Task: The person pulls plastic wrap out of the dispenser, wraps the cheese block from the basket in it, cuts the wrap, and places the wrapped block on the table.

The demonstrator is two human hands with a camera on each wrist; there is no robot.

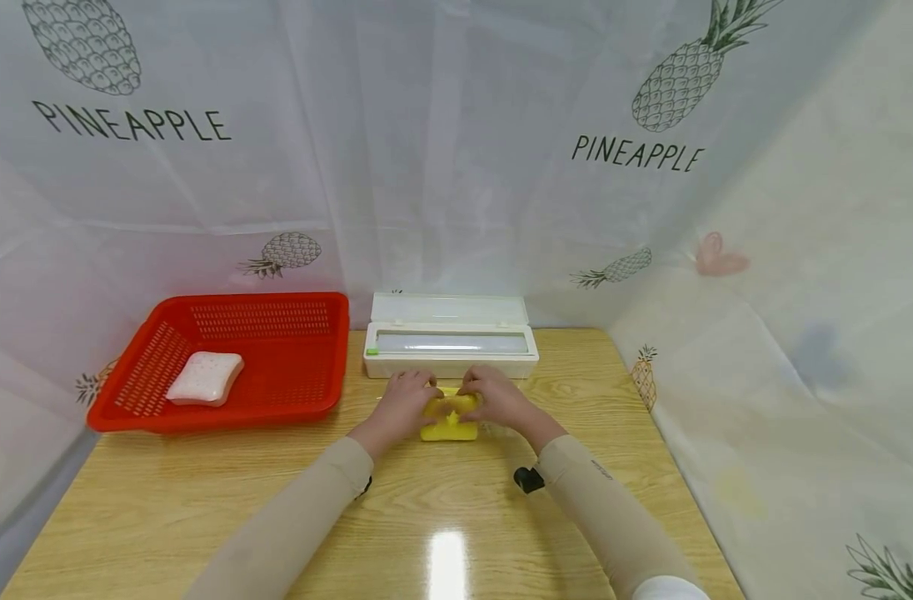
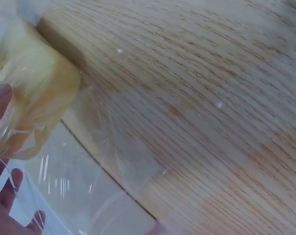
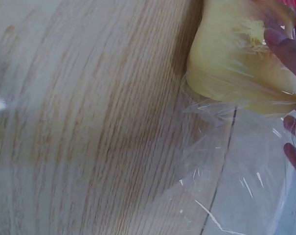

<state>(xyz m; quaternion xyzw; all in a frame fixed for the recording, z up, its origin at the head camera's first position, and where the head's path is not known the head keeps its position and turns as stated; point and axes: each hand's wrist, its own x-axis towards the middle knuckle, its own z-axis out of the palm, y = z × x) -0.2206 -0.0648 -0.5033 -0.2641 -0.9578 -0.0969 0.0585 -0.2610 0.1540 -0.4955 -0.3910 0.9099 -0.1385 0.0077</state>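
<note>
A yellow soft-looking block (image 1: pixel 449 431) sits on the table in front of an open cling film dispenser (image 1: pixel 451 367). Clear cling film (image 2: pixel 113 147) covers the block and stretches towards the dispenser, wrinkled and shiny in both wrist views. My left hand (image 1: pixel 407 400) grips the film at the block's left side, its thumb against the yellow surface and its fingers behind the film. On the other side my right hand (image 1: pixel 501 402) holds the film likewise, thumb on the block (image 3: pixel 226 63). Parts of the block's top are hidden under the fingers.
A red plastic basket (image 1: pixel 276 409) stands at the left back, holding a pinkish-white block (image 1: pixel 205 377). The dispenser's lid (image 1: pixel 449 308) is raised against the pineapple-print curtain (image 1: pixel 456 167) behind the wooden table (image 1: pixel 441 517).
</note>
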